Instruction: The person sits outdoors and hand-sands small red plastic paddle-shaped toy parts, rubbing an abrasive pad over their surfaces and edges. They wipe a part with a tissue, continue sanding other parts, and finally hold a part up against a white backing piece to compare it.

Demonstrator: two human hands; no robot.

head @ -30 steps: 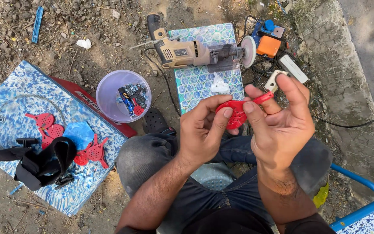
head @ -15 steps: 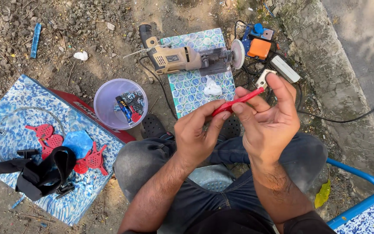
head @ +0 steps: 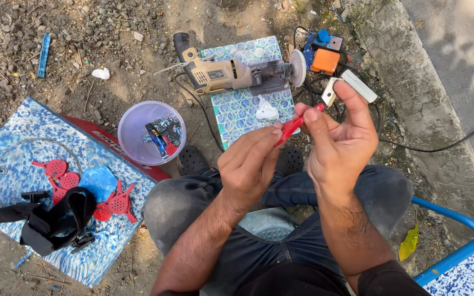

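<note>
Red plastic piece (head: 291,127), thin and light and probably bendy, sat pinched edge-on between left hand (head: 248,164) fingertips and right hand (head: 340,143) thumb and forefinger.

A flat red package (head: 122,147) with white lettering is being seen left of centre, tucked between the blue patterned board (head: 12,148) and the clear plastic bowl (head: 138,131).

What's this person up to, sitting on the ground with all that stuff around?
A seated person holds a thin red plastic piece between the left hand and right hand, above their knees. In front, a beige power drill lies on a patterned tile. More red pieces sit on a blue board beside a plastic bowl.
</note>
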